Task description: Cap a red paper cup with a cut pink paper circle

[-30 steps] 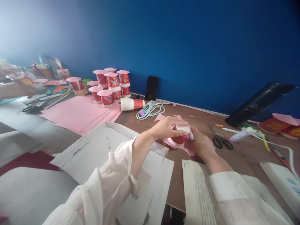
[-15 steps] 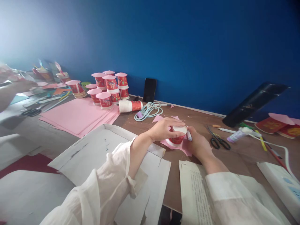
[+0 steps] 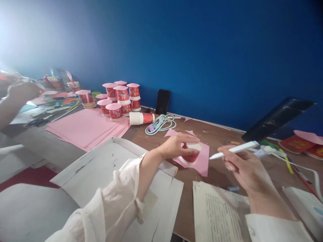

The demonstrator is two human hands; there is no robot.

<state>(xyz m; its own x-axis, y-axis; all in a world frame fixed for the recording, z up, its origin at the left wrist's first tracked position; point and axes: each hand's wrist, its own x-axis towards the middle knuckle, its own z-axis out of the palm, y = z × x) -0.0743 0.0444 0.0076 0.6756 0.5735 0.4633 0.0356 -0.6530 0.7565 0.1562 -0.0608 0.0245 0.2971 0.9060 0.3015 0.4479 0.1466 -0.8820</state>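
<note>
My left hand [image 3: 178, 145] is wrapped around an upside-down red paper cup [image 3: 191, 156] that stands on a pink paper scrap [image 3: 202, 162] on the brown table. My right hand [image 3: 242, 166] is lifted off to the right of the cup and pinches a white pen [image 3: 234, 149], whose tip points left toward the cup without touching it. White sleeves cover both of my forearms.
Red cups [image 3: 118, 99] topped with pink discs stand at the back left behind a stack of pink sheets [image 3: 85, 126]. A cup stack [image 3: 141, 118] lies beside a coiled cable [image 3: 160, 123] and a phone [image 3: 163, 101]. Printed paper [image 3: 217, 211] lies in front. Another person's hand [image 3: 19, 92] is at far left.
My right hand has pulled away from the cup, rightward and up, carrying the white pen. The pink scrap beneath the cup now shows. My left hand stays on the cup.
</note>
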